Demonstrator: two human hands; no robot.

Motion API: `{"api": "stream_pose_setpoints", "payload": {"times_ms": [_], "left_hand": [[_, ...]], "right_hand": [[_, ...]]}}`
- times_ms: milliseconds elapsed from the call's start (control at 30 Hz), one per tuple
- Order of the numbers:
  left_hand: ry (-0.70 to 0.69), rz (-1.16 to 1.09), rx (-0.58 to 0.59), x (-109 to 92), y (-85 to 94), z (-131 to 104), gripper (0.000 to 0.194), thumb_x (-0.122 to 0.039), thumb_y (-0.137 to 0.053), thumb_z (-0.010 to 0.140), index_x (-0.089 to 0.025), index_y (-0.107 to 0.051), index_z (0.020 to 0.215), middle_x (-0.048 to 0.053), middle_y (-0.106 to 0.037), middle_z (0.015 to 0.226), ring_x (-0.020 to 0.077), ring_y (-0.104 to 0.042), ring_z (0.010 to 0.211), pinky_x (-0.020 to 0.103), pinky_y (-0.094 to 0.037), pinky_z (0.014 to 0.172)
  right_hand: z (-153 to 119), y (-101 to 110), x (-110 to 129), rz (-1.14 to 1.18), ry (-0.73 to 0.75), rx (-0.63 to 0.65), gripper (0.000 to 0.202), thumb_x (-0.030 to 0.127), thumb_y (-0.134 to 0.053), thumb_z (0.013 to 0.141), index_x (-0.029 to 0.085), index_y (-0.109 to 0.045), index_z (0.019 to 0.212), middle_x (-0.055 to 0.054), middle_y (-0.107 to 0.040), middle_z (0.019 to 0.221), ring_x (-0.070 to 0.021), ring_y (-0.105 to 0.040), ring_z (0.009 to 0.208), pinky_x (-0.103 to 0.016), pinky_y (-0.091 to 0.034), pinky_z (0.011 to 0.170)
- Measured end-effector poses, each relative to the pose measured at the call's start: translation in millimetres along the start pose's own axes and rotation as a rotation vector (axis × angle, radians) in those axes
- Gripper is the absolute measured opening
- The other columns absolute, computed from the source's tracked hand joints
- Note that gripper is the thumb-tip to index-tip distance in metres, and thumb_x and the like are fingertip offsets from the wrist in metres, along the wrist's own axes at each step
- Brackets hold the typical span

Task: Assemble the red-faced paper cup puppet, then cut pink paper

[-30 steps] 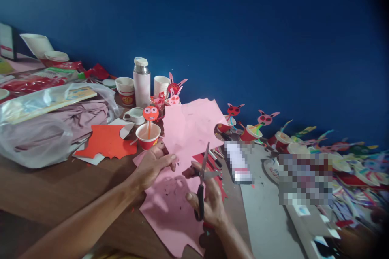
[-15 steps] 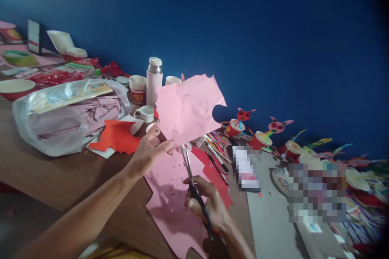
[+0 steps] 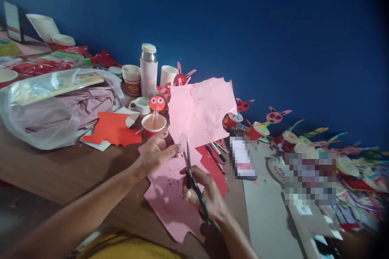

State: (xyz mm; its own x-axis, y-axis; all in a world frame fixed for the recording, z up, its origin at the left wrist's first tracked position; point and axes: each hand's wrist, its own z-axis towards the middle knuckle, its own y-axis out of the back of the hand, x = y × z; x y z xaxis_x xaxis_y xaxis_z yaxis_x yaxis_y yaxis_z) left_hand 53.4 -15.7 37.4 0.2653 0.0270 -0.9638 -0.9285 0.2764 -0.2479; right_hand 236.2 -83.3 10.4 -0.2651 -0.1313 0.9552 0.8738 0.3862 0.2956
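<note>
My left hand (image 3: pixel 158 151) pinches the lower left corner of a pink paper sheet (image 3: pixel 202 109) with scalloped, cut edges, held up above the table. In my right hand (image 3: pixel 203 190) are black-handled scissors (image 3: pixel 189 162), their blades a little apart and pointing up near the sheet's lower corner. Beneath both hands a second pink sheet (image 3: pixel 170 202) with cut-outs lies on the table, partly over a red sheet (image 3: pixel 212 170). Just beyond my left hand stands a cup (image 3: pixel 154 125) bearing an orange face with round eyes.
A plastic bag (image 3: pixel 60 109), orange paper (image 3: pixel 115 129), a mug (image 3: pixel 141 105) and a white bottle (image 3: pixel 148 71) are on the left. To the right are pens (image 3: pixel 217 153), a phone (image 3: pixel 243 158) and several decorated cups (image 3: pixel 257 130) along the wall.
The held pink sheet has shifted right and turned, uncovering the orange-faced cup. The scissor blades are closer together and slightly higher. The camera view has shifted a little.
</note>
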Motion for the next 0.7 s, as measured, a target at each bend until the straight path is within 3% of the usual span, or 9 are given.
{"api": "stream_pose_setpoints", "payload": {"times_ms": [400,700], "left_hand": [[0.059,-0.056,0.019,6.7,-8.5,-5.1,0.017,-0.02,-0.066,0.074,-0.016,-0.057,0.087,-0.001,-0.066,0.075,0.013,-0.065,0.071,0.023,-0.053,0.065],[0.109,-0.062,0.032,5.8,-8.6,-4.8,0.02,-0.019,-0.067,0.073,-0.017,-0.058,0.091,-0.001,-0.067,0.073,0.0126,-0.065,0.067,0.024,-0.054,0.064]], "right_hand": [[0.7,0.0,0.3,-0.006,-0.019,-0.025,0.044,0.046,-0.064,0.075,0.02,-0.054,0.109,0.0,-0.055,0.076,-0.0148,-0.052,0.069,-0.026,-0.042,0.064],[0.9,-0.2,1.3,0.006,-0.028,-0.035,0.044,0.046,-0.064,0.074,0.021,-0.054,0.109,0.0,-0.056,0.074,-0.0142,-0.053,0.067,-0.025,-0.042,0.063]]}}
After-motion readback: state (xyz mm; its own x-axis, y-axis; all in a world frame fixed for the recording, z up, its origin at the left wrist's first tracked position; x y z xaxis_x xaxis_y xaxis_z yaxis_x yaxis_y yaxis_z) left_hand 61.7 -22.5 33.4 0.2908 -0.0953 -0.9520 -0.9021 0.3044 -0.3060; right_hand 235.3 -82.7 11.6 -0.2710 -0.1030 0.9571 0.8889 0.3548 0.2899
